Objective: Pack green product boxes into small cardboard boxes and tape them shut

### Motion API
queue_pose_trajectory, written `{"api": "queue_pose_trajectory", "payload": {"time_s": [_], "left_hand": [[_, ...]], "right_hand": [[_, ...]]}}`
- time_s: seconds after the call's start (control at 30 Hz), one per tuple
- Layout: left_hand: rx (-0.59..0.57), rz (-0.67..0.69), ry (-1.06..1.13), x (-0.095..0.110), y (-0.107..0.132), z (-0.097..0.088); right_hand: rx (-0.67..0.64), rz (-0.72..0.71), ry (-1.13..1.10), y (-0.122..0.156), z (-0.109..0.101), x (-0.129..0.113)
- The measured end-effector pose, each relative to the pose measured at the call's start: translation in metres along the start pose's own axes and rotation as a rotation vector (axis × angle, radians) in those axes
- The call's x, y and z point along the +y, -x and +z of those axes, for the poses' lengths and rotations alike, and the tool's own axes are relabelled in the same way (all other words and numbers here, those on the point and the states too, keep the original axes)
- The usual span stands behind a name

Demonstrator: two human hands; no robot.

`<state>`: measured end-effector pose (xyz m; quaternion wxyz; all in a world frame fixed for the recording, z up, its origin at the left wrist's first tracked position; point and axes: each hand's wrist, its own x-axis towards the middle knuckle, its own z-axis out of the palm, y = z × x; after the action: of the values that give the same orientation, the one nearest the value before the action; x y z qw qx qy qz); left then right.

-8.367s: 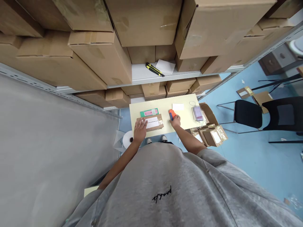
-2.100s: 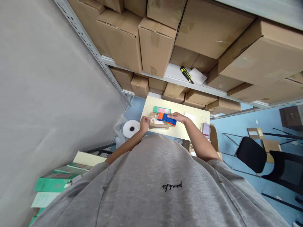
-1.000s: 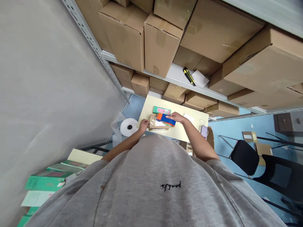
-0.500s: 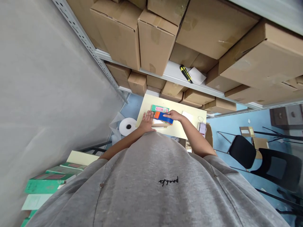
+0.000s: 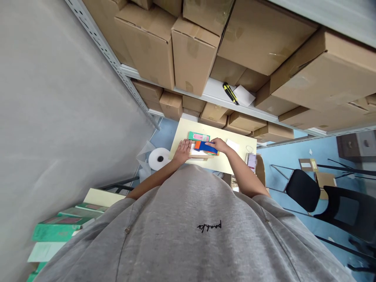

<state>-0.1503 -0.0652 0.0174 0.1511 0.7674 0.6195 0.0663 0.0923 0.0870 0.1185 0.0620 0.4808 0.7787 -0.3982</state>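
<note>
A flat brown cardboard parcel (image 5: pixel 196 155) lies on the small pale yellow table (image 5: pixel 232 161). My left hand (image 5: pixel 182 150) rests flat on its left end, fingers stretched out. My right hand (image 5: pixel 217 144) grips an orange and blue tape dispenser (image 5: pixel 203 147) that sits on top of the parcel. A green and pink box (image 5: pixel 199 136) lies just behind the parcel.
Shelves stacked with cardboard boxes (image 5: pixel 190 47) rise behind the table; a yellow and black utility knife (image 5: pixel 229 93) lies on one. A white foam roll (image 5: pixel 159 158) stands left of the table, green boxes (image 5: pixel 60 229) near left, black chairs (image 5: pixel 323 196) right.
My left hand went from pinching the parcel's left edge to lying flat on it. The tape dispenser stays on the parcel under my right hand, shifted slightly right.
</note>
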Motion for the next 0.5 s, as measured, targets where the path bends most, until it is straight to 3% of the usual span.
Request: {"api": "queue_pose_trajectory", "payload": {"time_s": [0.17,0.3,0.4,0.5], "left_hand": [[-0.022,-0.056,-0.043,-0.016,0.012,0.002],[-0.041,-0.022,-0.078,-0.025,0.018,-0.002],[-0.050,-0.046,-0.127,-0.016,0.007,-0.008],[-0.056,-0.034,-0.141,0.006,-0.013,-0.012]], "right_hand": [[0.138,0.060,0.076,0.022,-0.023,0.029],[0.168,0.062,0.022,0.035,-0.031,0.055],[0.173,0.069,0.007,0.039,-0.025,0.067],[0.166,0.092,-0.024,0.040,-0.015,0.073]]}}
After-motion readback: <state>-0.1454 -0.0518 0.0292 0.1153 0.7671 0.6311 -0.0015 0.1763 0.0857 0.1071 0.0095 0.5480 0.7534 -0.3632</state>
